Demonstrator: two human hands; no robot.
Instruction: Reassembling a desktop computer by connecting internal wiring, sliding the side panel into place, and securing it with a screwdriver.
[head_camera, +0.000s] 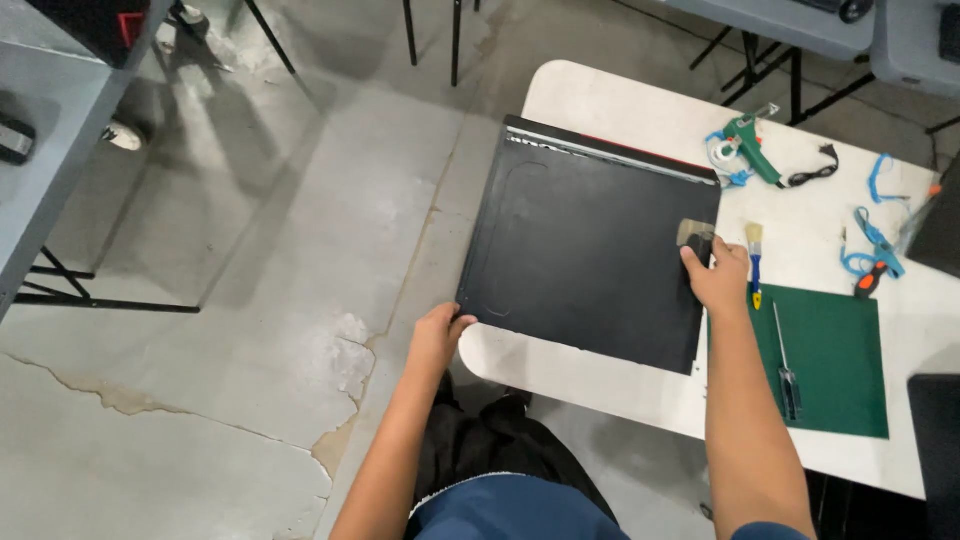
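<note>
Your left hand (437, 335) is clamped on the near left corner of the black metal panel (585, 250), which lies flat on the white table (620, 105) with that corner hanging past the table's edge. Your right hand (718, 278), well apart from the left, grips a paintbrush (694, 234) against the panel's right edge. Just right of it lie a second brush (755, 262) and a screwdriver (786, 365) on a green mat (835, 350).

Even, fairly bright indoor light from above. Soft shadows of table legs on floor (250, 200) far left of left hand (437, 338). Dull sheen on black panel (585, 255) between hands, no hard glare. Sharp near right hand (718, 280); slight softness and wide-angle stretch at frame edges.
</note>
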